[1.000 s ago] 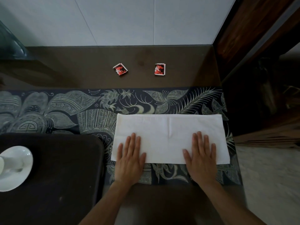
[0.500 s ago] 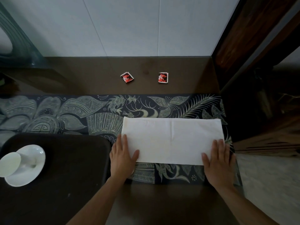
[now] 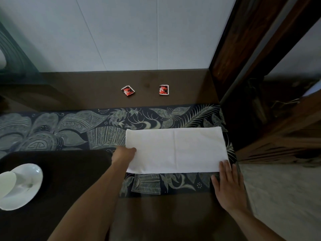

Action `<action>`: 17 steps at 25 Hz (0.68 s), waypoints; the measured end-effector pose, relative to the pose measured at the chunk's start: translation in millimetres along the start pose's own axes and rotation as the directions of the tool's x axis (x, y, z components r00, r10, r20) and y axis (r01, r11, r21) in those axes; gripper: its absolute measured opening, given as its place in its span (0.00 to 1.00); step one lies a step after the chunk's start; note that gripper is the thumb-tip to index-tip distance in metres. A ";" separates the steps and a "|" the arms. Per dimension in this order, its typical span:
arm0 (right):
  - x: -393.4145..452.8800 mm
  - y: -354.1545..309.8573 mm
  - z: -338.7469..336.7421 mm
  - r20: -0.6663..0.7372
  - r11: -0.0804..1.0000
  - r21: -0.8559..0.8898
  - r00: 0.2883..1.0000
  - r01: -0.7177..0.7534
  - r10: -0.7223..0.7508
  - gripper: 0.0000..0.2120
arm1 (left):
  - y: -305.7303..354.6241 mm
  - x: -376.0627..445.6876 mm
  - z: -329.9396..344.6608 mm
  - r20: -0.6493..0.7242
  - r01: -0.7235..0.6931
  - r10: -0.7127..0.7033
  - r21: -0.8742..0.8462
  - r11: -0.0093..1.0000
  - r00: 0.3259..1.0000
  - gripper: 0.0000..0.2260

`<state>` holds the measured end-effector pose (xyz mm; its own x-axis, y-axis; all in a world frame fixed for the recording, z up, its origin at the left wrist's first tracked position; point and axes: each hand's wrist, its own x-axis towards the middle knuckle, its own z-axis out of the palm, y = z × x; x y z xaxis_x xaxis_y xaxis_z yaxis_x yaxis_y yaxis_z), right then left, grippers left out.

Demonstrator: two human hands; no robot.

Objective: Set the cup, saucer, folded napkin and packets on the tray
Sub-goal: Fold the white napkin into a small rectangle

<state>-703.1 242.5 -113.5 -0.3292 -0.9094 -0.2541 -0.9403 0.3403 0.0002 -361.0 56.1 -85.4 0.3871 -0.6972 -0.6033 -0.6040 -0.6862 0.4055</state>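
Observation:
A white napkin (image 3: 175,150), folded into a long rectangle, lies flat on the patterned runner. My left hand (image 3: 123,154) pinches its left edge, with the fingers tucked under the cloth. My right hand (image 3: 227,185) lies flat and open at the napkin's near right corner, fingertips touching the edge. A dark tray (image 3: 69,180) sits at the near left. On it stands a white saucer (image 3: 29,186) with a white cup (image 3: 7,184) at the frame's left edge. Two red packets (image 3: 128,90) (image 3: 164,89) lie on the brown table behind the runner.
The dark floral runner (image 3: 60,133) crosses the brown table (image 3: 86,91) from left to right. A white wall stands behind the table. Dark wooden furniture (image 3: 260,84) stands close on the right, past the table's right edge.
Both hands slid outward from the napkin's middle to its ends. The left hand now grips the left edge; the right rests at the near right corner. The camera view shifted slightly.

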 end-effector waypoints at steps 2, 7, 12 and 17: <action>-0.3 0.6 -2.2 0.019 1.000 -0.014 1.000 -0.014 0.014 0.34 | 0.3 -1.9 2.9 -0.020 -0.112 0.114 0.078 0.991 0.993 0.16; 6.8 -1.1 -9.4 0.051 0.999 -0.026 0.998 0.030 -0.029 0.33 | -8.4 -4.3 -1.6 -0.082 -0.334 0.337 0.045 0.941 0.938 0.11; 19.5 2.9 -6.4 0.041 0.996 0.007 0.995 0.087 -0.088 0.33 | 1.3 -20.9 -17.3 -0.090 -0.460 0.452 -0.090 0.883 0.887 0.11; 17.2 16.8 3.0 -0.036 0.993 0.045 0.993 0.111 -0.109 0.33 | 38.8 -63.2 -19.1 -0.050 -0.525 0.531 -0.253 0.813 0.846 0.05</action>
<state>-724.3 233.3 -120.8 -0.2275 -0.9491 -0.2178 -0.9661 0.2480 -0.0719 -395.6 69.6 -18.5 0.0418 -0.9645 -0.2606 -0.5180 -0.2440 0.8198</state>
